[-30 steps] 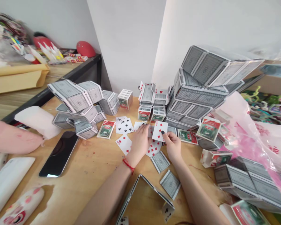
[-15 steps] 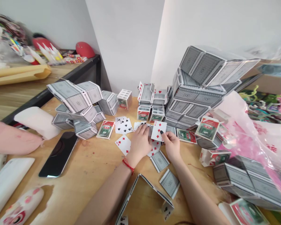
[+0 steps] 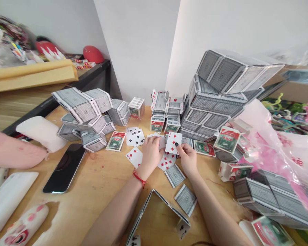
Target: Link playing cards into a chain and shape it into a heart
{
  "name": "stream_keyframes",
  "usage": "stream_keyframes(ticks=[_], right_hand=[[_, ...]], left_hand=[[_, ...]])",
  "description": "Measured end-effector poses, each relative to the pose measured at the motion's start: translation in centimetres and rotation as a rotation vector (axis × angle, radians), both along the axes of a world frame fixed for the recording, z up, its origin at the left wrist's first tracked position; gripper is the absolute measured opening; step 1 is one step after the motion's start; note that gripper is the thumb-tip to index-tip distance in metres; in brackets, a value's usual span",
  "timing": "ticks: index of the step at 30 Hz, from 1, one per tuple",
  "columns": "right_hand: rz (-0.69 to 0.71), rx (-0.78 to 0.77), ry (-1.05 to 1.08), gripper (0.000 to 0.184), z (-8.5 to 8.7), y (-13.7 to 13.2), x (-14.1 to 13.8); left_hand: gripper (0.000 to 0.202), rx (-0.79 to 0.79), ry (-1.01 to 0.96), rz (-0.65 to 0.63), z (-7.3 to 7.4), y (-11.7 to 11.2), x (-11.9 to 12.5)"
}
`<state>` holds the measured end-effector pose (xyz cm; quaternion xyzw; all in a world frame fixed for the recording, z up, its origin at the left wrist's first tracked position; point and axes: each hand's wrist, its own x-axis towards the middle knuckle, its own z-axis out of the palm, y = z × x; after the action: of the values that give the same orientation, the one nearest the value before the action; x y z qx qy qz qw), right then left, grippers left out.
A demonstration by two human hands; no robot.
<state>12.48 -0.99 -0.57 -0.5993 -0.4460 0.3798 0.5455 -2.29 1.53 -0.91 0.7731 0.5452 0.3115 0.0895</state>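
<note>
My right hand (image 3: 188, 157) pinches a three of diamonds playing card (image 3: 172, 141) between thumb and fingers, its face towards me. Just left of it, my left hand (image 3: 152, 152), with a red cord bracelet, is closed, its fingers bent down over loose cards; what lies under the fingertips is hidden. A face-up diamond card (image 3: 167, 161) lies below the held card. Near the left hand are a four of diamonds (image 3: 135, 157) and several spade cards (image 3: 134, 136). Two grey-backed cards with folded edges (image 3: 175, 176) lie between my forearms.
Stacked blocks built of cards stand at left (image 3: 82, 109) and, taller, at right (image 3: 215, 102). A folded card frame (image 3: 156, 201) sits close in front of me. Card boxes (image 3: 116, 141), a phone (image 3: 64, 169) and a pink plastic bag (image 3: 269, 136) surround the work.
My left hand has drawn slightly left and its fingers have curled, uncovering more of the diamond card below. My right hand keeps the three of diamonds almost still.
</note>
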Motion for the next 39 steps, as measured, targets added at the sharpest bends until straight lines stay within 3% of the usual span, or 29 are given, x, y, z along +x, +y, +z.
stream_keyframes(ticks=[6,12,18,23,33,39], right_hand=[[-0.011,-0.003,-0.028,0.033,-0.2,0.0,0.1],[-0.001,-0.014,-0.008,0.032,-0.2,0.0,0.1],[-0.005,-0.011,0.002,0.031,-0.4,0.1,0.1],[-0.004,-0.008,0.010,0.032,-0.4,0.0,0.1],[-0.057,-0.007,0.229,0.026,-0.7,0.3,0.1],[0.071,-0.023,0.248,0.021,-0.3,0.3,-0.1]], left_hand=[[0.021,0.065,0.086,-0.122,0.4,0.0,-0.1],[0.024,0.063,0.129,-0.130,0.5,-0.2,-0.2],[0.034,0.100,-0.017,-0.127,0.2,0.0,-0.2],[0.027,0.169,-0.175,-0.095,0.4,0.0,-0.2],[0.022,0.280,-0.346,0.075,1.5,-0.4,-0.2],[0.024,0.285,-0.328,-0.053,1.2,-0.3,0.0]])
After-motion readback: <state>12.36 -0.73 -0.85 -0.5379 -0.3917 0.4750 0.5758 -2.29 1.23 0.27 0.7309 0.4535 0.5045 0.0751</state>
